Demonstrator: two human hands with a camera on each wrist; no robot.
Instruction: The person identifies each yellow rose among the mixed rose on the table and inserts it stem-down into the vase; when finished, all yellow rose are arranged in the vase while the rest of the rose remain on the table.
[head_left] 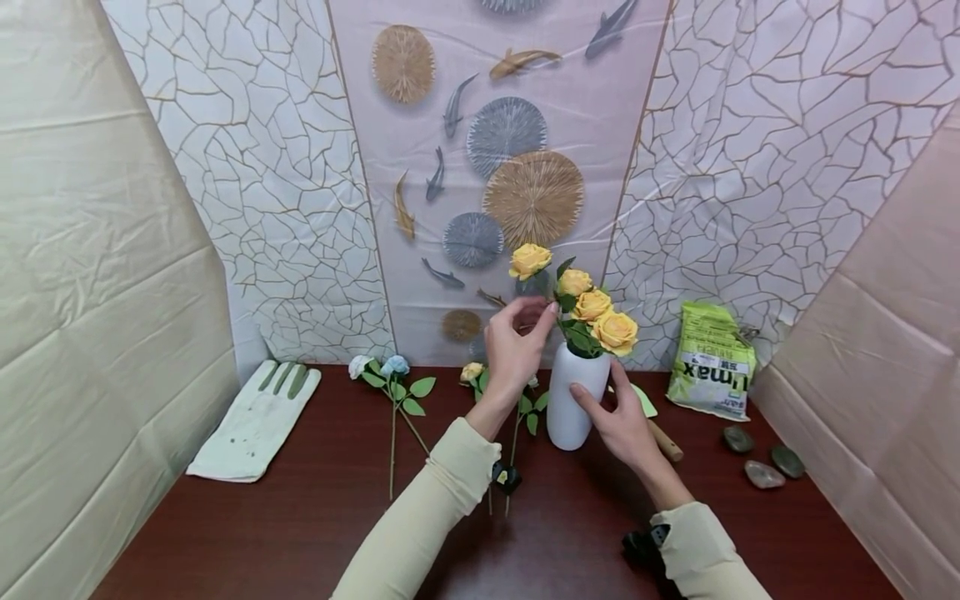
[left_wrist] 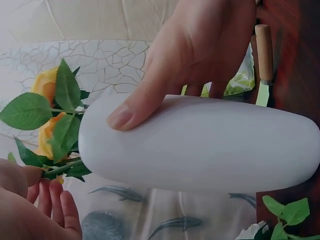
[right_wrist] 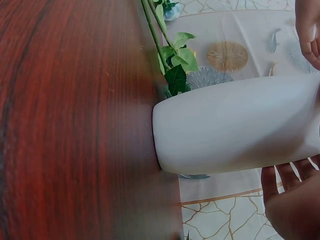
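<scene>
A white vase [head_left: 576, 400] stands on the dark table, with several yellow roses [head_left: 592, 306] and green leaves at its mouth. My right hand [head_left: 624, 423] holds the vase's upper right side, its thumb across the front in the left wrist view. Above the vase's mouth, my left hand [head_left: 516, 337] pinches a green stem [left_wrist: 62, 168] between thumb and fingers. One yellow rose [head_left: 530, 261] leans away to the left of the others. The vase wall hides the lower stems. Part of the right hand's fingers is behind the vase.
White and blue roses [head_left: 394, 367] lie left of centre, with another yellow rose [head_left: 472, 372] partly behind my left arm. A white glove [head_left: 255, 423] lies far left. Right of the vase are a wooden-handled tool [head_left: 665, 442], a green bag [head_left: 712, 362] and several stones [head_left: 764, 475].
</scene>
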